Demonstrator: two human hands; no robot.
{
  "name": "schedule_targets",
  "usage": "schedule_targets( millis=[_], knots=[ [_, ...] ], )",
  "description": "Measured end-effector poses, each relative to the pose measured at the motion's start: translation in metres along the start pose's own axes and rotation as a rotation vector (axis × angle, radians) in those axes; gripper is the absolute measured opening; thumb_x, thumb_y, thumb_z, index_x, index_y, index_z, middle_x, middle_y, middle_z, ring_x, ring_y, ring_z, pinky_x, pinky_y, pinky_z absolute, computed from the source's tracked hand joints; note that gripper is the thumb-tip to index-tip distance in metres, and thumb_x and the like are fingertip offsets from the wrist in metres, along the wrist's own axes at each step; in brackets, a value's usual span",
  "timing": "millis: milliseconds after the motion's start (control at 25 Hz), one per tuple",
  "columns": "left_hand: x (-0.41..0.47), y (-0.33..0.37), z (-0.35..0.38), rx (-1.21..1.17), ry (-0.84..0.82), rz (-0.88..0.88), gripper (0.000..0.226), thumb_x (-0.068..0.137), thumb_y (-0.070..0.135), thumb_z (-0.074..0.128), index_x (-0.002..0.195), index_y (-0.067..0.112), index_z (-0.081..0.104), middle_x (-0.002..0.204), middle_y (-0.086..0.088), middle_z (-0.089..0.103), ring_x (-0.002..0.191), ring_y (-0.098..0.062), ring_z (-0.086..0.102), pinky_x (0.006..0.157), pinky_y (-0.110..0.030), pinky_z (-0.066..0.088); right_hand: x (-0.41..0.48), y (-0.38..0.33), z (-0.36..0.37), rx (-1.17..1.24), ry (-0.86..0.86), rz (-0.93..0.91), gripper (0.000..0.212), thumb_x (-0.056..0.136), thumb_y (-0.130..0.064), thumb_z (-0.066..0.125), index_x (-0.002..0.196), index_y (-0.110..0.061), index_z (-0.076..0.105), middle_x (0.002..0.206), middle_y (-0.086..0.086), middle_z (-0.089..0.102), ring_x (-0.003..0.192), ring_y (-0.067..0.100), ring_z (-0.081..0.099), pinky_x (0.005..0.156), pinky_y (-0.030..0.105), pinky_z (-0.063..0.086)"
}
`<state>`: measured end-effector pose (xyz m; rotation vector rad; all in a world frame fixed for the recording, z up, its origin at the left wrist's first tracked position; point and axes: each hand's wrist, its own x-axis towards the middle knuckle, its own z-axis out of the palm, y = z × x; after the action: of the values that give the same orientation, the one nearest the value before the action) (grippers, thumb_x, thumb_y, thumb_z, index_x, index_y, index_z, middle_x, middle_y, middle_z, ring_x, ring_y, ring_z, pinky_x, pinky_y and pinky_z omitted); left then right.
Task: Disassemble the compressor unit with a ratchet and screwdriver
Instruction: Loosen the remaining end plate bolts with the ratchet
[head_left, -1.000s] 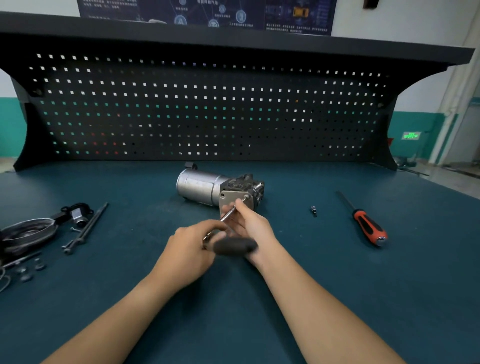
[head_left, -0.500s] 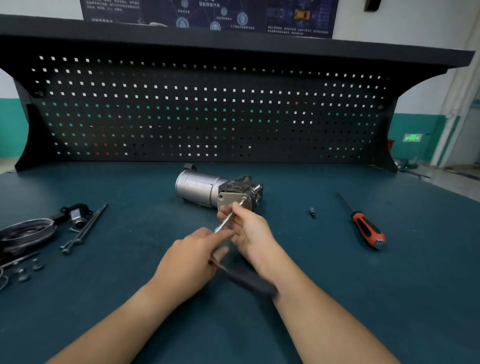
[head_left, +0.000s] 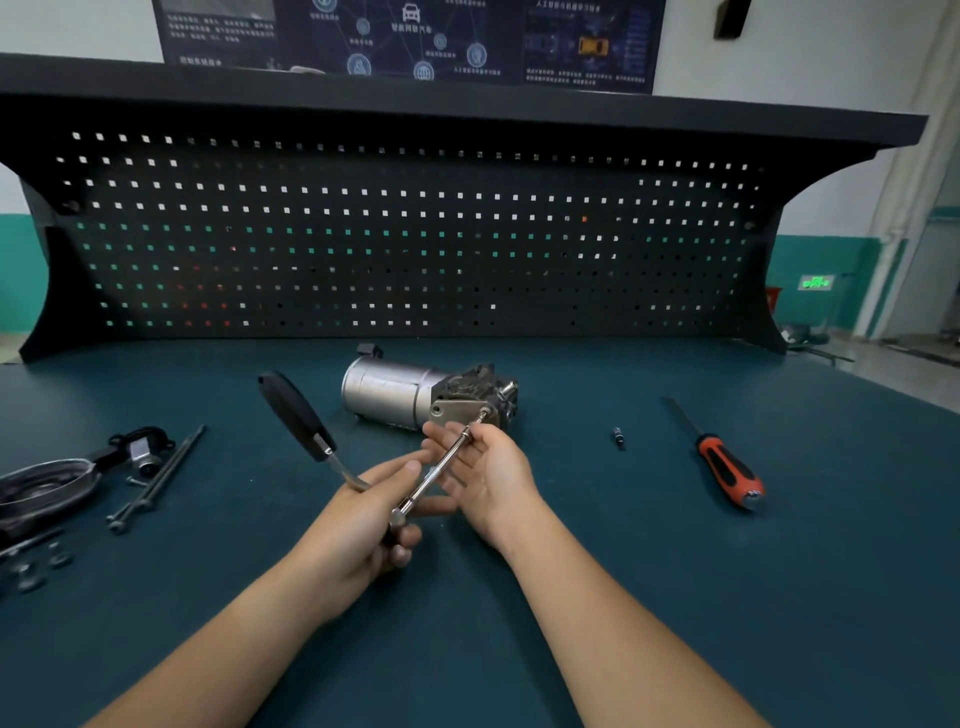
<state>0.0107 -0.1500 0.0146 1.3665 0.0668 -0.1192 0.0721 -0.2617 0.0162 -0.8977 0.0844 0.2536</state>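
Swung up-left: the ratchet (head_left: 296, 415) handle; your left hand (head_left: 358, 525) grips its head, right hand (head_left: 488, 478) pinches the extension (head_left: 441, 467) pointing up-right into the compressor (head_left: 395, 392).

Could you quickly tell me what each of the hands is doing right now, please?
Left hand: closed, gripping the ratchet at its head.
Right hand: closed, pinching the ratchet's extension bar.

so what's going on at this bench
A person is working on the silver cylindrical compressor unit on the teal bench. The left hand grips the black-handled ratchet at its head, and the right hand holds its chrome extension bar, whose tip meets the unit's end plate. An orange-and-black screwdriver lies to the right; long bolts and loose parts lie to the left.
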Motion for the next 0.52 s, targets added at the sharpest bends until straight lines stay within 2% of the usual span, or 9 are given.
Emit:
schedule_targets(
  millis=[160,240,320,400,440,480,520],
  knots=[
    [0.000,-0.006,0.006,0.111,-0.018,0.064,0.020,0.097,0.028,0.046,0.107,0.032,0.063,0.071,-0.005,0.071,0.038,-0.006,0.039,0.038,-0.016,0.033,-0.002,-0.001,-0.001,0.025,0.016,-0.002,0.023,0.098,-0.017,0.037,0.087,-0.009,0.055,0.066,0.003,0.072,0.065,0.015,0.066,0.062,0.025,0.051],
    [0.000,-0.009,0.005,0.249,0.000,0.172,0.021,0.097,0.027,0.048,0.110,0.036,0.061,0.071,-0.001,0.072,0.040,-0.007,0.044,0.040,-0.019,0.037,-0.002,-0.001,-0.002,0.041,0.026,-0.013,0.023,0.098,-0.016,0.038,0.085,-0.008,0.055,0.064,0.003,0.071,0.063,0.015,0.066,0.059,0.023,0.050],
    [0.002,-0.010,-0.001,0.645,0.039,0.375,0.028,0.095,0.026,0.052,0.120,0.038,0.055,0.076,0.007,0.068,0.056,-0.010,0.057,0.053,-0.022,0.046,0.000,-0.002,-0.002,0.016,0.037,-0.026,0.021,0.099,-0.016,0.039,0.085,-0.010,0.054,0.063,0.001,0.071,0.060,0.013,0.066,0.058,0.023,0.048],
    [0.006,-0.015,-0.008,1.205,0.057,0.543,0.042,0.094,0.032,0.052,0.133,0.042,0.040,0.089,0.013,0.062,0.083,-0.014,0.061,0.074,-0.025,0.045,0.001,-0.001,-0.002,-0.035,0.045,-0.034,0.020,0.099,-0.017,0.039,0.087,-0.013,0.054,0.063,-0.003,0.071,0.056,0.008,0.067,0.056,0.021,0.046],
    [0.006,-0.015,-0.008,1.335,0.077,0.584,0.046,0.094,0.034,0.050,0.136,0.042,0.034,0.094,0.013,0.061,0.089,-0.015,0.059,0.078,-0.027,0.044,0.002,-0.001,-0.003,-0.049,0.051,-0.037,0.019,0.099,-0.018,0.040,0.087,-0.014,0.054,0.064,-0.005,0.071,0.056,0.007,0.067,0.056,0.020,0.045],
    [0.007,-0.014,-0.007,1.344,0.087,0.587,0.046,0.094,0.034,0.050,0.137,0.041,0.034,0.095,0.011,0.062,0.088,-0.014,0.059,0.078,-0.027,0.044,0.002,0.000,-0.003,-0.056,0.059,-0.045,0.018,0.099,-0.018,0.041,0.088,-0.014,0.055,0.065,-0.005,0.071,0.056,0.006,0.067,0.055,0.020,0.045],
    [0.007,-0.013,-0.005,1.240,0.073,0.578,0.043,0.094,0.030,0.052,0.134,0.039,0.039,0.090,0.008,0.063,0.080,-0.012,0.059,0.074,-0.024,0.045,0.002,0.000,-0.004,-0.057,0.065,-0.053,0.017,0.099,-0.019,0.042,0.089,-0.014,0.056,0.066,-0.005,0.071,0.058,0.007,0.067,0.055,0.019,0.046]
  ],
)
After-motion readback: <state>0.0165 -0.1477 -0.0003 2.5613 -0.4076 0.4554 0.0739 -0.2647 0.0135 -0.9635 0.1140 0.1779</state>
